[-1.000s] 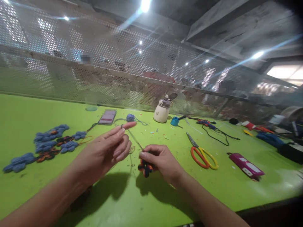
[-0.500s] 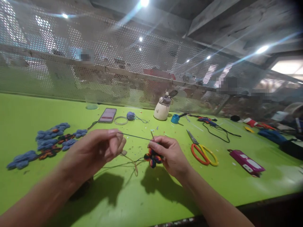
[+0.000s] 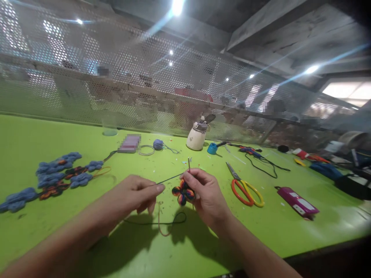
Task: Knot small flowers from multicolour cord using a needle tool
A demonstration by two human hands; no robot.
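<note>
Above the green tabletop [image 3: 58,135], the left hand [image 3: 136,193] has just come lower and nearer the right hand [image 3: 207,193] — leaving, I'd judge, a shorter span to manage. The right fingers pinch a multicoloured yarn flower [image 3: 182,192], raised, and an upright thin stick [image 3: 189,164]; the left ones, closed, grip dark yarn [image 3: 170,179] — straight between both.

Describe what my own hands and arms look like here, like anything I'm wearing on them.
Your left hand and right hand are ungloved. Your left forearm and right forearm are bare, with no sleeves, watch or bracelet in view.
</note>
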